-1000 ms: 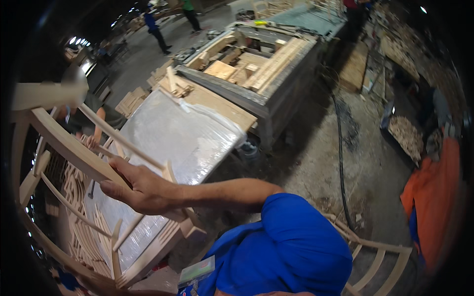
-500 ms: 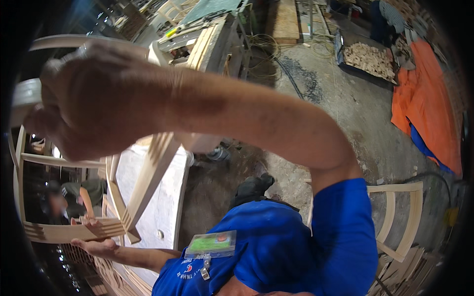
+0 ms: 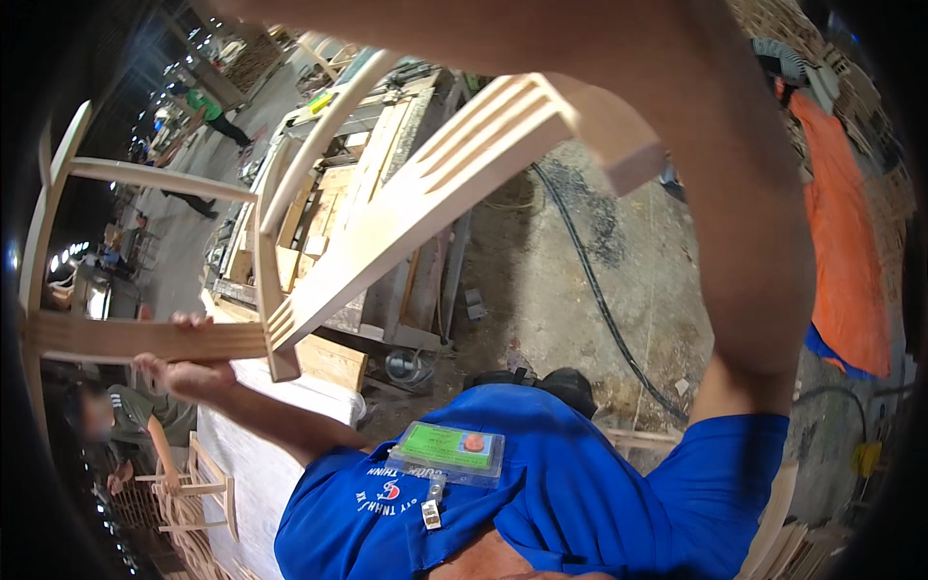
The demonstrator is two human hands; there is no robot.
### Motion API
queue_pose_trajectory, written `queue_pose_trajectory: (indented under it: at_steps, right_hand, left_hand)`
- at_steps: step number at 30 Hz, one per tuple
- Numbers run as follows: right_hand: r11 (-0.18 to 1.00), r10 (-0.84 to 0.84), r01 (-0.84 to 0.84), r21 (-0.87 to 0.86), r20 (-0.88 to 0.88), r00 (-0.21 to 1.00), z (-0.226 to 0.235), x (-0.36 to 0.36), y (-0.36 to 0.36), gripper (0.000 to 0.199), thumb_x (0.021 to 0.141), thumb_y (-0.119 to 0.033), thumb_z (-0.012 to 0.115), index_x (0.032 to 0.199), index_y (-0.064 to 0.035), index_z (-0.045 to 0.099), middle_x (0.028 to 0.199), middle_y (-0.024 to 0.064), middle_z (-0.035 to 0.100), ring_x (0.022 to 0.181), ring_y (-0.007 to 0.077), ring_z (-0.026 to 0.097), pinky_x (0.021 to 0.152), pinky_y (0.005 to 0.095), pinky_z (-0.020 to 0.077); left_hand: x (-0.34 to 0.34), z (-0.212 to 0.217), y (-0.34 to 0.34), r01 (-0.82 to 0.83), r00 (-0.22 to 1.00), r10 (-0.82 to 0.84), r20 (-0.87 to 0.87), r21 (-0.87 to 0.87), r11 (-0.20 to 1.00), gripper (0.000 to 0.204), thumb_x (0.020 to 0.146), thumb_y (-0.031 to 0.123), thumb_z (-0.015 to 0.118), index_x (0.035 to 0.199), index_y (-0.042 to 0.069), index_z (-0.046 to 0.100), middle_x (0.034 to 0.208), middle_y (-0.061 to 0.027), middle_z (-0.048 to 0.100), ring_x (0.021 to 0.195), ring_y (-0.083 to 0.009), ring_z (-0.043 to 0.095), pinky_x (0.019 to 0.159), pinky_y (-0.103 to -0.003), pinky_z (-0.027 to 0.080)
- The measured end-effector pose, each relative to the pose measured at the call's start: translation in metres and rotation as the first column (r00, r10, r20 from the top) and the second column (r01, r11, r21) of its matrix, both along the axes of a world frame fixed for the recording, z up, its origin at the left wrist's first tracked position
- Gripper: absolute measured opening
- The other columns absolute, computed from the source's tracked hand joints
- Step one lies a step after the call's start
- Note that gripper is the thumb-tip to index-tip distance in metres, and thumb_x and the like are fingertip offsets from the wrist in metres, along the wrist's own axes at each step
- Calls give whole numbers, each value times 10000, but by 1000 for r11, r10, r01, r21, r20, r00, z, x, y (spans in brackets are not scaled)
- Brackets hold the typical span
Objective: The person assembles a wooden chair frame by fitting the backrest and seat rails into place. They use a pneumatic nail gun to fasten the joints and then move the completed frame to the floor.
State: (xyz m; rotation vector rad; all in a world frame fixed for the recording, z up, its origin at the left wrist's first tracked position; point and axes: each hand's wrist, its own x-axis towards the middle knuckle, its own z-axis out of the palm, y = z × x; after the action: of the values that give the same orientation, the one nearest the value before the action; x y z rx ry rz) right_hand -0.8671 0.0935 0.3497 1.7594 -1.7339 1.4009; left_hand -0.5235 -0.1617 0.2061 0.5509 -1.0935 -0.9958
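Observation:
A pale wooden chair frame (image 3: 396, 227) is held up at the left, tilted, with a thick grooved bar slanting up to the right. My left hand (image 3: 198, 375) grips its lower grooved rail, with the thumb below and fingertips showing above. My right forearm (image 3: 667, 58) bends from the blue sleeve up and across the top of the picture, very near the camera. It passes in front of the frame's upper end, and the right hand lies beyond the top edge, so its hold cannot be seen.
A workbench (image 3: 333, 208) with wooden strips stands behind the frame. Below it is a white-topped table (image 3: 261, 464), where another person (image 3: 145, 425) handles a small wooden frame (image 3: 203, 488). A black hose (image 3: 590, 280) crosses the floor. Orange cloth (image 3: 841, 232) lies at the right.
The chair frame has swung upward and turned, its grooved bar now reaching further right. My right hand has moved up out of view, and my left hand has risen with the rail.

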Motion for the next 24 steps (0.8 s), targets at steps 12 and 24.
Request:
queue_pose_trajectory:
  at_steps: [12, 24]
  right_hand:
    - [997, 74, -74, -16, 36, 997, -19, -190, -121, 523, 1114, -483, 489, 1242, -7, 663, 733, 21, 585, 694, 149, 560, 672, 321, 426]
    - [867, 495, -498, 27, 68, 866, -21, -301, -312, 517, 1143, -483, 469, 1253, -20, 671, 682, -28, 511, 610, 44, 479, 558, 247, 364]
  left_hand:
    - [-152, -43, -92, -37, 998, 37, -47, -1, 999, 801, 1099, 702, 293, 1470, 30, 519, 770, -86, 570, 677, -185, 580, 630, -347, 530]
    - [-245, -60, -127, -298, 954, 301, 2, 135, 945, 795, 1092, 719, 279, 1475, 54, 484, 744, -67, 541, 641, -192, 548, 619, -376, 519]
